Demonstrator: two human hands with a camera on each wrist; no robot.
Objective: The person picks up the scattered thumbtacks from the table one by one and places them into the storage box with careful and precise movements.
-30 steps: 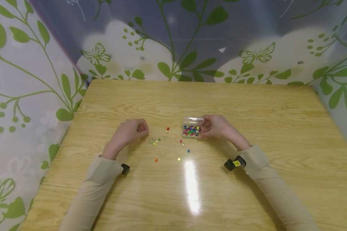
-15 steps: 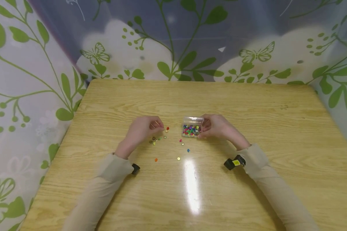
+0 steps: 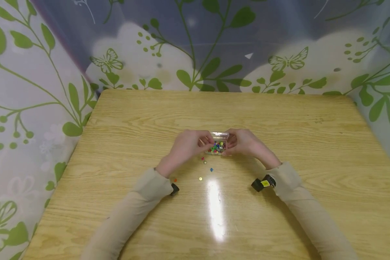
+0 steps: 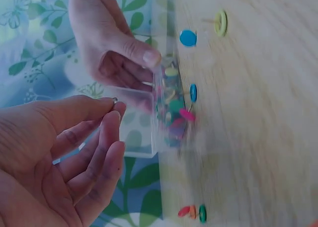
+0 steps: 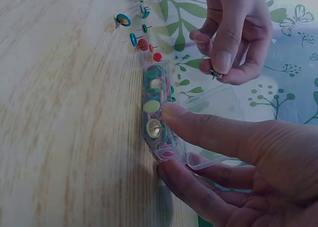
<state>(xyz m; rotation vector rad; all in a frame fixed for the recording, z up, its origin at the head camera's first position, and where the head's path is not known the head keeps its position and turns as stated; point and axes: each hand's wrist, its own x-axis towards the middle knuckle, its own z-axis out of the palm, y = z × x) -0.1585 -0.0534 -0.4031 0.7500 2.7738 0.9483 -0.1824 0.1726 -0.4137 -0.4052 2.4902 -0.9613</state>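
Observation:
A small clear plastic box point(image 5: 164, 150) stands on the table with its hinged lid point(image 3: 219, 134) raised, full of colourful thumbtacks point(image 3: 218, 147). My right hand point(image 3: 247, 142) grips the box at its right end, thumb on one side and fingers on the other. At the opposite end, my left hand point(image 3: 189, 144) hovers over the box's left part. Its thumb and index finger pinch a small metallic thumbtack point(image 5: 214, 74), mostly covered by the fingertips. In the head view the left hand hides part of the box and some loose tacks.
Loose tacks lie in front of the box: a pink tack point(image 3: 202, 158), a brass-coloured tack point(image 3: 205, 162), a blue tack point(image 3: 211, 169) and a yellowish tack point(image 3: 200, 178). An orange tack point(image 3: 175, 180) lies beside the left cuff. A patterned cloth point(image 3: 169, 68) rises behind the wooden table point(image 3: 279, 115).
My left hand has moved right, from left of the loose tacks, across them, to the open box. The right hand and the box have stayed in place.

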